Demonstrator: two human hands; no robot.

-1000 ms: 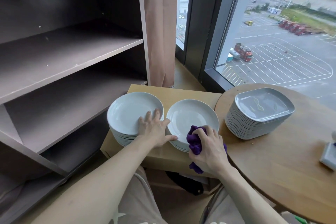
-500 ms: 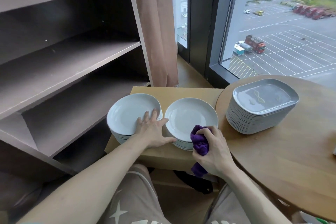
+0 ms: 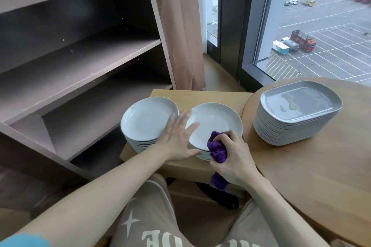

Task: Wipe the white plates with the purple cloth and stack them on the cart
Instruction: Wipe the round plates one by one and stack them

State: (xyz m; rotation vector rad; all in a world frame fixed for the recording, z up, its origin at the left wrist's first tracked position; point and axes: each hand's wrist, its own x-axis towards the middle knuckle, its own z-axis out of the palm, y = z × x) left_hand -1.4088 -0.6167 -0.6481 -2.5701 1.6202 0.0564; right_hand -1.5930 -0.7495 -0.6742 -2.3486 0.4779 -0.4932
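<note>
Two stacks of round white plates stand side by side on a low wooden stand [image 3: 210, 96]: a taller left stack [image 3: 145, 118] and a shorter right stack [image 3: 215, 122]. My left hand [image 3: 178, 140] lies between them with straight spread fingers, blurred, its fingertips over the inner rims of both stacks. My right hand [image 3: 233, 158] grips a bunched purple cloth [image 3: 217, 149] at the near rim of the right stack's top plate; the cloth's tail hangs below the hand.
A round wooden table [image 3: 321, 166] at right carries a tall stack of grey rounded-rectangular plates [image 3: 297, 112]. An open brown shelf unit [image 3: 80, 62] fills the left side. A curtain and a large window stand behind the stand. My knees are below.
My left hand has shifted right from the left stack's edge toward the gap between the stacks. My right hand keeps the cloth at the right plate's near rim. The camera view has tilted.
</note>
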